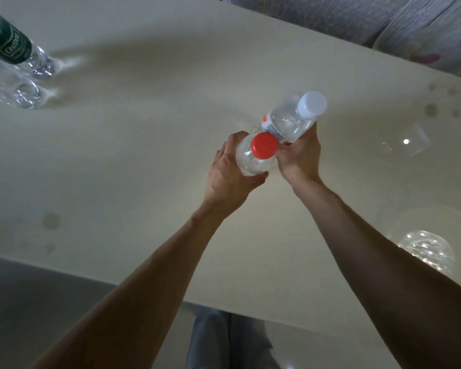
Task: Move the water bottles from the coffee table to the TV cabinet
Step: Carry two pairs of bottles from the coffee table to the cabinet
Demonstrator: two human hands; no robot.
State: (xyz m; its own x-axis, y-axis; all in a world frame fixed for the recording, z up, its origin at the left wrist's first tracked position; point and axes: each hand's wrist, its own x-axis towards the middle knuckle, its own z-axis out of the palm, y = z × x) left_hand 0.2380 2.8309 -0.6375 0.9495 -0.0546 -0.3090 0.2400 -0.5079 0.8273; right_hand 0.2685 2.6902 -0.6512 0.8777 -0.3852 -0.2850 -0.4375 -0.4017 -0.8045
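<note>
Two bare arms reach over a pale, glossy surface (133, 145). The left hand (228, 173) is wrapped around a clear bottle with a red cap (253, 155), held upright, cap facing the camera. The right hand (301, 155) grips a second bottle with a white cap (290, 119), tilted so its long axis leans up and to the right, cap end away from the first. The two bottles sit just beside each other mid-surface. At the far left edge stand two more bottles (30, 75), one with a dark green label.
</note>
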